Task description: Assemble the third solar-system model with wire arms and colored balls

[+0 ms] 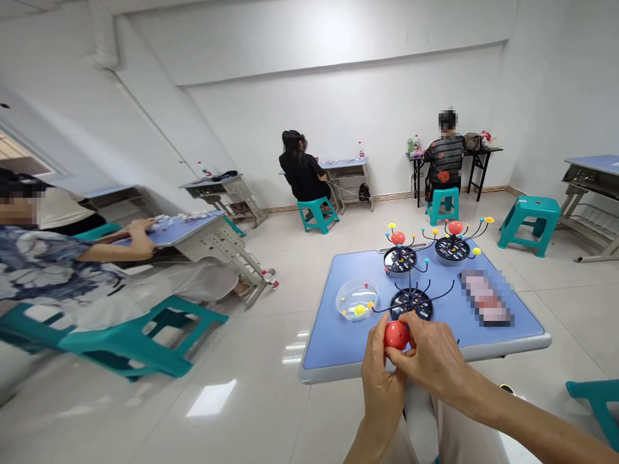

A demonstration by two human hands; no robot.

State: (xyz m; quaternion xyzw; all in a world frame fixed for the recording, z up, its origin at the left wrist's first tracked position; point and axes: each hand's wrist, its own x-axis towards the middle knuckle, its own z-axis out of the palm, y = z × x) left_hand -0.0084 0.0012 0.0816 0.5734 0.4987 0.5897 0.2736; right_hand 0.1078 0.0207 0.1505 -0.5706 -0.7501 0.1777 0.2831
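Note:
A glossy red ball (396, 336) with small dark holes is held between the fingers of my left hand (380, 364) and my right hand (432, 353), above the front edge of the blue desk (333, 341). Just beyond my fingers stands a round black base (414, 307) with curved dark arms, one of them carrying a small orange ball. To its left, a clear round dish (344, 303) contains a few small coloured balls. Farther back are two assembled planet models, a left model (400, 259) and a right model (452, 249), each topped with a red ball.
A blurred flat rectangular item (486, 298) lies on the desk's right side. Teal stools (530, 222) stand around the tiled floor. A person (304, 171) and another person (442, 161) sit by the far wall. At the left, a person (62, 258) works at a desk (188, 229).

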